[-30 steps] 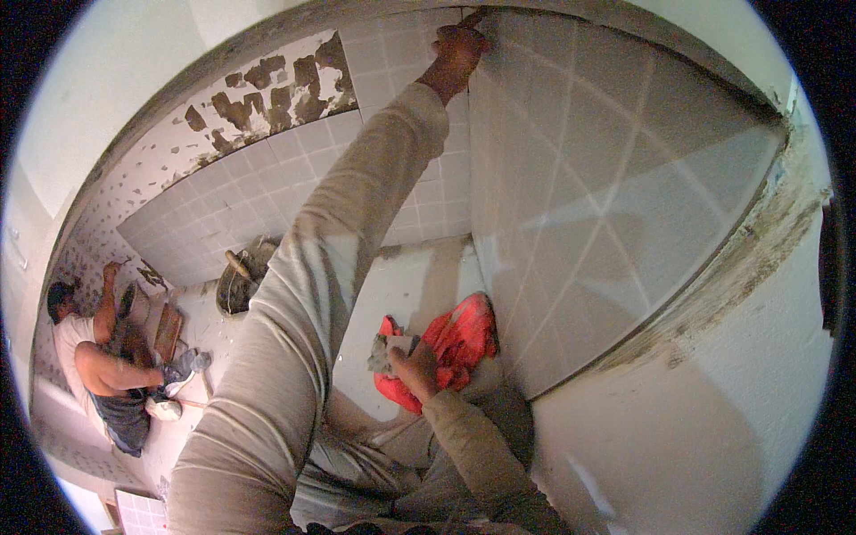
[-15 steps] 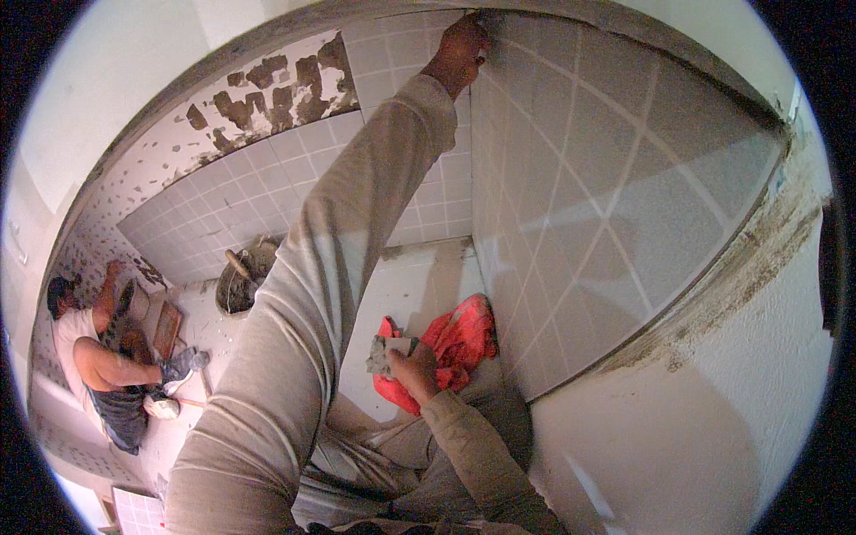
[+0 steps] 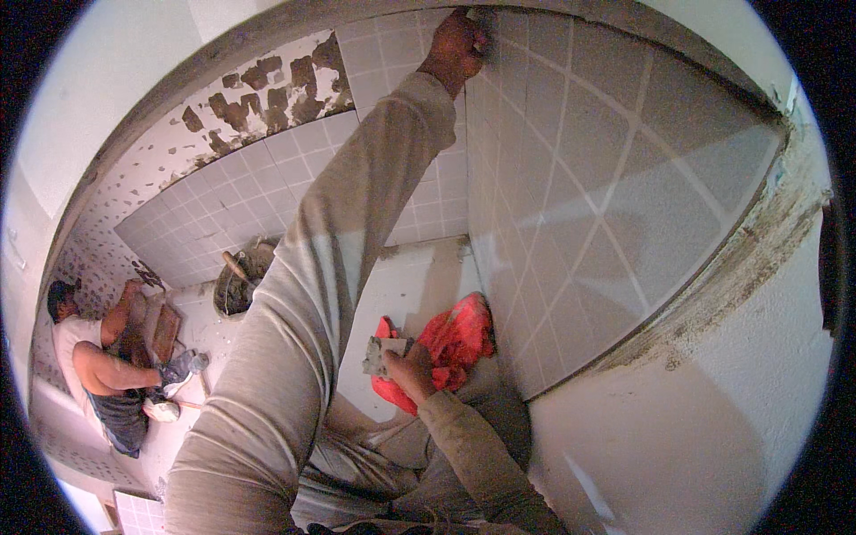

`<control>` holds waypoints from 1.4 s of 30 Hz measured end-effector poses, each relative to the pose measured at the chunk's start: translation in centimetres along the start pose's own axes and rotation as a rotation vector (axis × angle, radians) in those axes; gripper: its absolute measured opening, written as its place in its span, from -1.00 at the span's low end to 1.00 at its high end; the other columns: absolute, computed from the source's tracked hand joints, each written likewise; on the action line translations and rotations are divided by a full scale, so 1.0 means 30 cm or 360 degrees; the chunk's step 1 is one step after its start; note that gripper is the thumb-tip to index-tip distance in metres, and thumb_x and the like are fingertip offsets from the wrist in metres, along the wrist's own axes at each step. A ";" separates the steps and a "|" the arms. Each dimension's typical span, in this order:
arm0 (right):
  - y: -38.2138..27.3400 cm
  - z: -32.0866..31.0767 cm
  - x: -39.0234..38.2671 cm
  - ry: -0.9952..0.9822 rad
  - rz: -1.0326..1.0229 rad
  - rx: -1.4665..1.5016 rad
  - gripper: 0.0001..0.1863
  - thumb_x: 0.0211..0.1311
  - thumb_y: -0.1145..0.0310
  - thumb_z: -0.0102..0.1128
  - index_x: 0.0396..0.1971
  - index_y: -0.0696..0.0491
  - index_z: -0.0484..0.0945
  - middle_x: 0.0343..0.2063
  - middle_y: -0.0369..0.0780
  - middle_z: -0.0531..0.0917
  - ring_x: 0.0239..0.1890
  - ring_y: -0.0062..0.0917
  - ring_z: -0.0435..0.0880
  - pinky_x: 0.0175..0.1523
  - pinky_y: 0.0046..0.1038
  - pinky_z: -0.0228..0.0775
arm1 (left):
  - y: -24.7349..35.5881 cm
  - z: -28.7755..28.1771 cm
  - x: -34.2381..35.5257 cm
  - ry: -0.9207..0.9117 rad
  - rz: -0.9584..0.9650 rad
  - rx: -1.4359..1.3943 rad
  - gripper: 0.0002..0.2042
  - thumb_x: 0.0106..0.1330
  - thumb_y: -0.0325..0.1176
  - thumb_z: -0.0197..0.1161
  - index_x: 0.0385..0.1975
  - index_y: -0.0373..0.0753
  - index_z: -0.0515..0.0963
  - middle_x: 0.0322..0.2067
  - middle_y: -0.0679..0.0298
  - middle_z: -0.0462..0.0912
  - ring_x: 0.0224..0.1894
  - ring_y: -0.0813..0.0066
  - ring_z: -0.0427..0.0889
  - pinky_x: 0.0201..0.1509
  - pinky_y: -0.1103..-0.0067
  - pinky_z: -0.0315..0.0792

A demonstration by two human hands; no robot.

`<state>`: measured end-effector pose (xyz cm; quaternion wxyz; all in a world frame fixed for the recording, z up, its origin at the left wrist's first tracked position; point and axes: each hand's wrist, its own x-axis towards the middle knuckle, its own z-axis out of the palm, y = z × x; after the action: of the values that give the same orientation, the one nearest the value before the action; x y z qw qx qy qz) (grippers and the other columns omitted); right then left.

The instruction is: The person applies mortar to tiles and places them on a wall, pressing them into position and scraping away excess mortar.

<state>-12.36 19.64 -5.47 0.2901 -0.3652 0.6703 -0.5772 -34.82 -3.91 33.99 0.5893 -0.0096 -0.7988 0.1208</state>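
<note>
Fingers of the right hand (image 3: 412,373) clasp a small flat piece (image 3: 393,347) carrying grey paste (image 3: 373,358) toward seven o'clock, near a red cloth (image 3: 462,334); at twelve, the left hand (image 3: 455,46) bends beside the tiled wall (image 3: 580,178), its grip too hidden to tell.

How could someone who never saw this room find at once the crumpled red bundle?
Start from the big grey tiled wall on the right and go down to the pale floor at its foot. There, partly behind the right hand and the small flat piece it holds, lies the crumpled red bundle. Bright colour sets it apart from the grey and beige around it.
</note>
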 end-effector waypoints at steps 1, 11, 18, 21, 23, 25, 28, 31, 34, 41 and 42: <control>-0.019 0.006 -0.010 0.0020 0.0002 0.0005 -0.76 -0.02 0.29 0.16 -0.51 0.21 0.58 -0.55 -0.06 0.65 -0.46 -0.28 0.67 -0.38 -0.28 0.44 | 0.007 -0.017 -0.009 -0.0085 -0.0112 -0.0085 -0.65 0.17 -0.31 0.11 -0.04 -0.26 0.44 -0.32 0.01 0.60 -0.20 0.03 0.56 -0.11 0.36 0.50; 0.045 0.025 0.013 -0.0222 0.0164 0.0072 -0.62 -0.05 0.32 0.24 -0.23 0.20 0.48 -0.42 -0.07 0.65 -0.37 -0.30 0.66 -0.33 -0.30 0.47 | 0.062 -0.101 -0.030 -0.0183 -0.0184 -0.0219 -0.50 0.10 -0.40 0.18 0.10 -0.22 0.32 -0.27 -0.05 0.58 -0.22 -0.01 0.58 -0.12 0.30 0.51; -0.048 0.081 -0.037 -0.0132 0.0082 0.0241 -0.74 -0.06 0.27 0.20 -0.49 0.19 0.60 -0.55 -0.09 0.66 -0.46 -0.31 0.68 -0.38 -0.30 0.45 | -0.167 -0.055 -0.115 -0.0155 -0.0163 -0.0194 -0.54 -0.08 -0.57 0.26 -0.06 -0.24 0.46 -0.17 0.09 0.56 -0.11 0.16 0.56 -0.04 0.42 0.47; -0.036 -0.006 -0.022 -0.0046 0.0163 0.0158 -0.75 -0.05 0.27 0.19 -0.50 0.18 0.60 -0.55 -0.11 0.66 -0.46 -0.32 0.68 -0.38 -0.32 0.45 | -0.107 0.045 -0.079 -0.0140 0.0002 -0.0092 -0.51 -0.12 -0.51 0.32 -0.06 -0.27 0.45 -0.30 0.10 0.59 -0.20 0.20 0.58 -0.14 0.42 0.51; -0.023 -0.032 -0.022 0.0056 0.0156 0.0251 -0.76 -0.04 0.28 0.19 -0.49 0.17 0.60 -0.56 -0.12 0.66 -0.46 -0.33 0.68 -0.37 -0.32 0.44 | -0.069 0.081 -0.065 -0.0162 0.0066 0.0010 -0.54 -0.11 -0.53 0.30 -0.09 -0.29 0.46 -0.32 0.13 0.57 -0.25 0.24 0.57 -0.19 0.46 0.51; -0.019 0.010 -0.024 0.0070 0.0063 0.0230 -0.76 -0.03 0.28 0.18 -0.48 0.17 0.60 -0.56 -0.12 0.66 -0.45 -0.33 0.67 -0.37 -0.32 0.44 | -0.149 0.116 -0.033 -0.0052 0.0206 -0.0012 -0.55 -0.10 -0.56 0.26 -0.09 -0.30 0.46 -0.34 0.15 0.55 -0.31 0.28 0.55 -0.24 0.50 0.51; -0.026 0.087 -0.023 -0.0009 0.0019 0.0148 -0.77 -0.02 0.30 0.16 -0.46 0.17 0.59 -0.55 -0.12 0.65 -0.44 -0.34 0.67 -0.35 -0.32 0.44 | -0.212 0.140 -0.013 -0.0043 0.0121 -0.0183 -0.55 -0.07 -0.62 0.20 -0.07 -0.29 0.44 -0.36 0.19 0.53 -0.37 0.34 0.53 -0.32 0.55 0.50; 0.014 0.021 -0.020 -0.0013 0.0160 0.0177 -0.79 -0.02 0.31 0.16 -0.47 0.17 0.58 -0.54 -0.12 0.65 -0.45 -0.37 0.67 -0.36 -0.34 0.43 | -0.088 0.123 -0.051 -0.0125 0.0052 -0.0262 -0.50 -0.02 -0.66 0.16 0.02 -0.24 0.40 -0.35 0.21 0.52 -0.41 0.36 0.53 -0.36 0.58 0.50; 0.004 0.025 -0.014 0.0004 0.0075 0.0183 -0.80 -0.02 0.33 0.16 -0.48 0.16 0.58 -0.55 -0.15 0.65 -0.45 -0.40 0.66 -0.36 -0.36 0.43 | -0.056 0.029 -0.049 -0.0378 -0.0138 -0.0308 -0.42 0.03 -0.67 0.12 0.13 -0.14 0.33 -0.24 0.19 0.53 -0.32 0.31 0.55 -0.33 0.54 0.50; -0.053 -0.017 -0.027 -0.0128 0.0282 0.0580 -0.80 0.03 0.40 0.17 -0.38 0.23 0.55 -0.47 -0.19 0.64 -0.44 -0.43 0.64 -0.36 -0.38 0.48 | 0.176 -0.282 -0.188 0.0112 -0.1702 -0.2531 -0.53 0.19 -0.39 0.00 0.17 -0.16 0.29 0.19 0.21 0.28 0.24 0.23 0.17 0.23 0.26 0.11; -0.070 -0.024 -0.023 -0.0160 0.0334 0.0564 -0.80 0.04 0.42 0.17 -0.36 0.23 0.55 -0.45 -0.20 0.64 -0.43 -0.43 0.64 -0.36 -0.38 0.49 | 0.211 -0.357 -0.273 0.0097 -0.1608 -0.2570 -0.50 0.27 -0.32 -0.05 0.26 -0.14 0.20 0.27 0.25 0.17 0.29 0.23 0.05 0.27 0.22 0.03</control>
<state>-12.22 20.46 -3.31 0.4414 -0.2649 0.5774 -0.6338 -23.03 2.89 27.96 0.4079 -0.0705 -0.5350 -0.7365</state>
